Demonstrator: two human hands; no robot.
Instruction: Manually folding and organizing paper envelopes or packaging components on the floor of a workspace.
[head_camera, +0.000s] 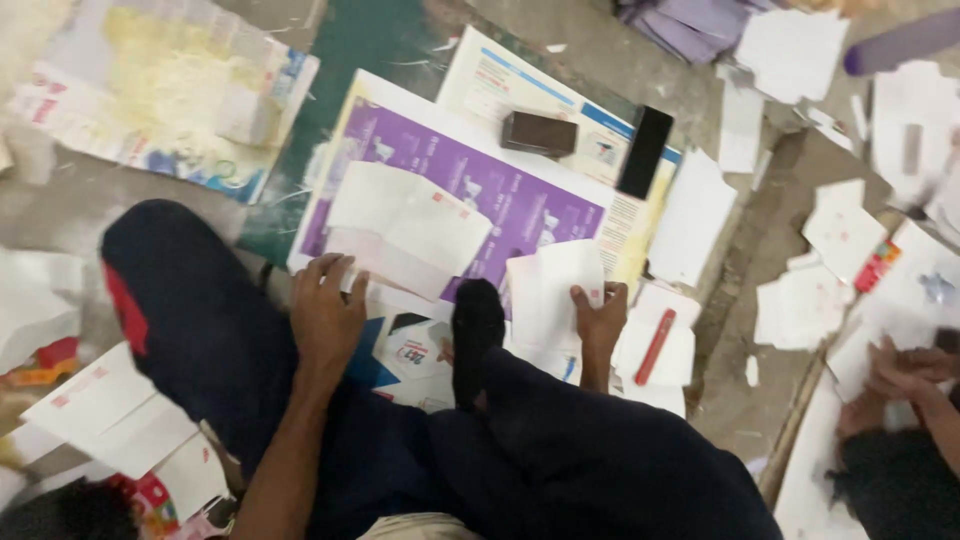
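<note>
I sit on the floor with my legs in dark trousers folded under me. My left hand presses flat on the lower edge of a folded white paper sheet that lies on a purple printed poster. My right hand pinches the lower right corner of a smaller white folded paper beside my dark-socked foot. A red marker pen lies on white sheets just right of my right hand.
A dark brown block and a black phone rest on printed sheets at the far side. Loose white papers are scattered on the right, where another person's hands work. A stack of white papers lies at my left.
</note>
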